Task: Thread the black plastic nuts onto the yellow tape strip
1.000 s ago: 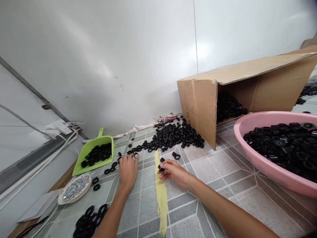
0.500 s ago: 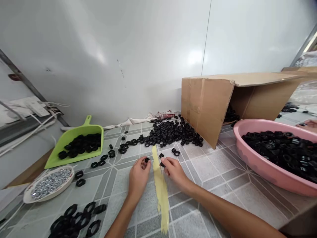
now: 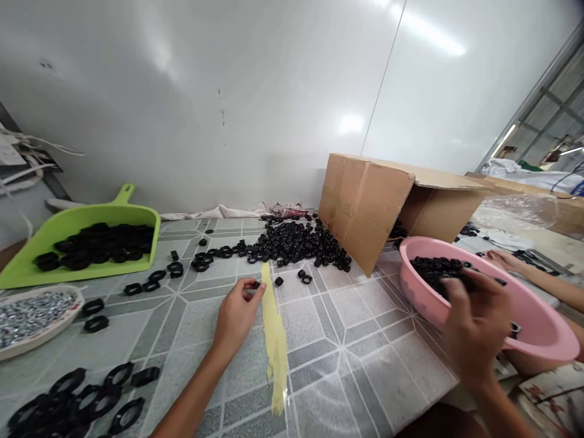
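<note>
My left hand (image 3: 239, 304) is closed in a pinch on a small black plastic piece (image 3: 257, 285), just left of the yellow tape strip (image 3: 275, 347). Blurred by motion, my right hand (image 3: 479, 322) is over the near side of the pink basin (image 3: 433, 307), its thumb and fingers apart. Black rings (image 3: 435, 267) partly fill that basin. Right of the tape lie a small black piece (image 3: 278, 281) and a black ring (image 3: 307, 280). Behind them spreads a heap of small black pieces (image 3: 296, 240).
A green dustpan (image 3: 156, 243) holds black rings. The plate (image 3: 75, 310) below it carries small silvery metal parts. More black rings (image 3: 125, 415) lie front left. A cardboard box (image 3: 360, 207) rests on its side. Another person's hand (image 3: 504, 261) is beyond the basin.
My right hand has moved from beside the tape to the basin on the right; the dark piece it held is no longer plainly seen. My view has turned right. My left hand still pinches its piece.
</note>
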The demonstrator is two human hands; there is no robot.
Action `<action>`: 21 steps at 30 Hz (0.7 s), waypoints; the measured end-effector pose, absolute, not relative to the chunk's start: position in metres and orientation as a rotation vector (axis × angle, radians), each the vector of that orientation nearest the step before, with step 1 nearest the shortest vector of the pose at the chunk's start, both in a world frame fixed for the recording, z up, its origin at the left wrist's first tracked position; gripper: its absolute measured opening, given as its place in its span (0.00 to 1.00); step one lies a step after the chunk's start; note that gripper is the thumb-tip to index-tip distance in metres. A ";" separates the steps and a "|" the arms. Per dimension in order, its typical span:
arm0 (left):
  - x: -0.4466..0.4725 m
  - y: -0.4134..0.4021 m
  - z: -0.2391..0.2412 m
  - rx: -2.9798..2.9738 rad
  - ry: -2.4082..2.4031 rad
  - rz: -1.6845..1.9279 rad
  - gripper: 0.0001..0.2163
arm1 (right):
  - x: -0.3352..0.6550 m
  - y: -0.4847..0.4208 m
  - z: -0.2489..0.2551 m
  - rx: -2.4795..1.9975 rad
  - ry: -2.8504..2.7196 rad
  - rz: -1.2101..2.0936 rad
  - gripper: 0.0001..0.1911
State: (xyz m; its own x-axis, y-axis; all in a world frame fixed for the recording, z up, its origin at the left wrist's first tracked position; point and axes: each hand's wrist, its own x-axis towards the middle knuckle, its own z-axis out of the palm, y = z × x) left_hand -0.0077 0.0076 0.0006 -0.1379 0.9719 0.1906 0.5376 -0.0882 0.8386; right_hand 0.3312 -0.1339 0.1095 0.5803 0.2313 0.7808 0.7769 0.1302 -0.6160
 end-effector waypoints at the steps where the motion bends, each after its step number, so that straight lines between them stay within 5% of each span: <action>1: -0.006 0.006 0.003 1.665 1.686 1.132 0.18 | 0.361 -0.138 0.115 -1.534 -0.936 -0.659 0.26; 4: -0.003 0.003 0.007 1.747 1.642 1.125 0.18 | 0.428 -0.142 0.119 -1.881 -1.247 -0.822 0.29; 8: -0.003 0.003 0.006 1.790 1.614 1.151 0.21 | 0.423 -0.132 0.105 -1.840 -1.383 -0.875 0.23; 14: -0.005 -0.001 0.008 1.767 1.587 1.150 0.20 | 0.298 -0.047 0.057 -1.774 -1.908 -0.036 0.15; 18: -0.006 -0.001 0.008 1.722 1.583 1.155 0.19 | 0.259 0.021 0.035 -2.070 -1.986 0.062 0.21; 21: -0.006 0.001 0.007 1.684 1.529 1.231 0.20 | 0.262 0.048 0.030 -2.107 -1.933 0.122 0.15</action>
